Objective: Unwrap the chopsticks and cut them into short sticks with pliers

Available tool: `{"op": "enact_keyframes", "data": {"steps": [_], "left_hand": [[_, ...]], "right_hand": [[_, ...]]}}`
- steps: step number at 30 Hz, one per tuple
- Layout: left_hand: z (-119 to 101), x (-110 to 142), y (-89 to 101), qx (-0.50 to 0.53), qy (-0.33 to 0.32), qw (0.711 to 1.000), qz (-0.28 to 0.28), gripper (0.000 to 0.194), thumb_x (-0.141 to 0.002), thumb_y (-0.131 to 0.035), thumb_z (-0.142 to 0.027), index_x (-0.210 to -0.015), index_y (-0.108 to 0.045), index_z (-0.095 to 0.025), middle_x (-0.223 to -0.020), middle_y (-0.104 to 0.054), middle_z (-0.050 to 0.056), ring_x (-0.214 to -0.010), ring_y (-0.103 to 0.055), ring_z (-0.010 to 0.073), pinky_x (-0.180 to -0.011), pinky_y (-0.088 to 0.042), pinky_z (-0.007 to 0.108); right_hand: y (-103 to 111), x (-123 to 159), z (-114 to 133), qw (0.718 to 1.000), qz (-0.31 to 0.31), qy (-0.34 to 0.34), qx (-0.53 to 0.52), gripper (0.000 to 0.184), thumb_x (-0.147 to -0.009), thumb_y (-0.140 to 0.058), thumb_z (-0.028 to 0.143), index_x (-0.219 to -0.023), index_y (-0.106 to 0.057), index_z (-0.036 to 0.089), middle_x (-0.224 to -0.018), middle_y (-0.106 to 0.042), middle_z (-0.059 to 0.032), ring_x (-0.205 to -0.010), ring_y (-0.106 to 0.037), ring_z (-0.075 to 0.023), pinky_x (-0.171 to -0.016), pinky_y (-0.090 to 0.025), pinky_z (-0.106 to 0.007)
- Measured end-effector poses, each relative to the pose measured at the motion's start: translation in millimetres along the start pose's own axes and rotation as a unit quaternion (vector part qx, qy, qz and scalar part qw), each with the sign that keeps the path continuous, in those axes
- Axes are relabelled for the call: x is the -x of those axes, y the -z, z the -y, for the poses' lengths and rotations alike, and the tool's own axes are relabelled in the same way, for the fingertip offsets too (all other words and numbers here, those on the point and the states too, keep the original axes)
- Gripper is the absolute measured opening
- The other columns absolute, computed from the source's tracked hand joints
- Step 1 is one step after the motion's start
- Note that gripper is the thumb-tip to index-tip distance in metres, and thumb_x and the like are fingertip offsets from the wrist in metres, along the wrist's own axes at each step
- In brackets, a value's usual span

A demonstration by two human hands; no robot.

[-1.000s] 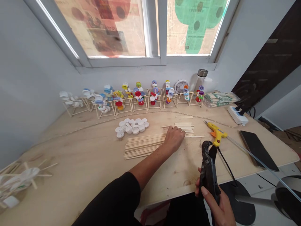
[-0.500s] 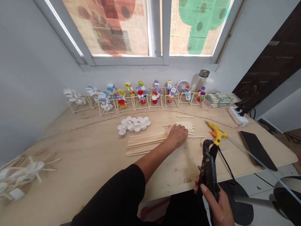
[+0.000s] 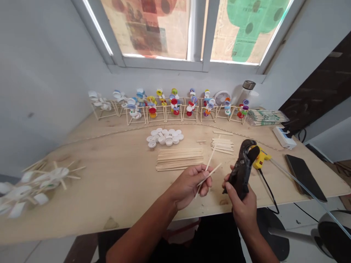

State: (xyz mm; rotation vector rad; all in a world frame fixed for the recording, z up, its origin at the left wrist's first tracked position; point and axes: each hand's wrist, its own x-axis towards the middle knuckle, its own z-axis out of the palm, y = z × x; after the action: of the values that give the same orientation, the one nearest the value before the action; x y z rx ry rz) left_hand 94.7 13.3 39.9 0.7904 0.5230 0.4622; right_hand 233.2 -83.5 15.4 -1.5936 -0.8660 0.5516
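Two thin wooden sticks (image 3: 213,172) cross between the fingers of my left hand (image 3: 189,186), which is closed above the front part of the table. My right hand (image 3: 242,204) grips a black hand cutter (image 3: 241,166) by its handles, its jaws pointing up and away from me. The cutter's head overlaps part of a yellow glue gun (image 3: 261,156) on the table. Just beyond my left hand lies a row of long wooden sticks (image 3: 178,158). Farther right is a pile of short cut sticks (image 3: 223,145). White bottle caps (image 3: 164,137) are clustered behind the long sticks.
Stick frames with coloured cap wheels (image 3: 174,106) line the wall. Before them runs a cord (image 3: 131,128). Cap-and-stick wheels (image 3: 41,184) lie at left. On the right are a phone (image 3: 304,177), a power strip (image 3: 285,137) and bagged sticks (image 3: 267,117).
My left hand has come back toward me from the short-stick pile, and two sticks now show in it. The cutter in my right hand has risen slightly. The view has shifted.
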Motion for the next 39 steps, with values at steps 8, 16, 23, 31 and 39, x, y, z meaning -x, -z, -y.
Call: {"op": "enact_keyframes", "data": {"steps": [8,16,23,31,39], "left_hand": [[18.2,26.1,12.0,0.102,-0.002,0.995,-0.002,0.022,-0.076,-0.065,-0.030,-0.089,-0.059,-0.013,-0.063,-0.058,-0.001,-0.045,-0.050,0.0066,-0.047,-0.037,0.020],[14.5,33.2,19.3,0.069,0.001,0.998,0.001,0.023,-0.073,-0.067,-0.032,-0.082,-0.061,-0.011,-0.062,-0.059,0.000,-0.045,-0.052,0.0071,-0.047,-0.037,0.021],[17.1,30.0,24.2,0.008,0.008,1.000,-0.012,0.029,-0.076,-0.062,-0.040,-0.081,-0.059,-0.012,-0.059,-0.059,0.000,-0.043,-0.052,0.0085,-0.046,-0.038,0.021],[19.0,29.2,30.9,-0.058,0.031,0.998,0.016,0.033,-0.083,-0.052,-0.045,-0.091,-0.058,-0.014,-0.051,-0.057,-0.003,-0.035,-0.047,0.0066,-0.038,-0.032,0.018],[20.1,28.6,35.3,-0.045,0.059,0.996,0.055,0.037,-0.084,-0.047,-0.048,-0.094,-0.058,-0.013,-0.050,-0.057,-0.002,-0.033,-0.047,0.0072,-0.036,-0.034,0.018]], "right_hand": [[-45.7,-7.2,8.1,0.994,0.009,0.012,-0.112,0.039,-0.073,-0.066,0.029,-0.110,-0.060,0.018,-0.078,-0.064,-0.0003,-0.067,-0.059,-0.0138,-0.068,-0.048,-0.029],[-52.5,-8.9,22.3,0.989,0.046,0.015,-0.137,0.041,-0.071,-0.068,0.027,-0.111,-0.060,0.020,-0.078,-0.062,0.0012,-0.058,-0.055,-0.0103,-0.059,-0.047,-0.026],[-55.9,-4.4,24.0,0.995,0.070,0.011,-0.076,0.040,-0.072,-0.067,0.031,-0.109,-0.060,0.017,-0.077,-0.060,0.0010,-0.055,-0.054,-0.0101,-0.054,-0.050,-0.026],[-57.5,-4.9,19.9,0.998,0.051,0.024,-0.009,0.026,-0.070,-0.067,0.032,-0.089,-0.063,0.014,-0.070,-0.062,0.0005,-0.056,-0.054,-0.0117,-0.053,-0.049,-0.025],[-60.7,-6.8,16.0,0.998,0.047,0.013,-0.025,0.025,-0.069,-0.069,0.031,-0.087,-0.064,0.014,-0.067,-0.060,0.0011,-0.058,-0.053,-0.0116,-0.054,-0.046,-0.025]]}}
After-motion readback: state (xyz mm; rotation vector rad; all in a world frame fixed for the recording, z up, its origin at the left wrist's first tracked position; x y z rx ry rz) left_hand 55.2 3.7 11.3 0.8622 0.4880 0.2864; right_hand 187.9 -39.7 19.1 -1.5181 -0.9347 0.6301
